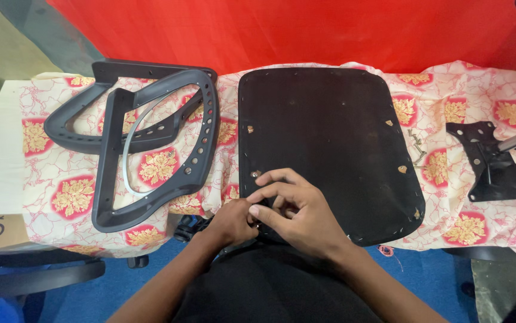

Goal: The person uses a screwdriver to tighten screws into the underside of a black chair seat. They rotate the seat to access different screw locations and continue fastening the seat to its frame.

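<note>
A black chair seat pad (330,137) lies upside down on the cloth-covered table (485,96), with small brass inserts in its surface. My left hand (231,222) and my right hand (297,209) meet at the pad's near left edge. Their fingertips pinch together around something small that I cannot make out. Both hands rest against the pad's edge.
Two dark grey chair armrest frames (150,137) lie stacked at the left. A black metal seat mechanism plate (491,161) sits at the right, with several loose screws (416,146) beside the pad. A red backdrop hangs behind. A chair base shows under the table at lower left.
</note>
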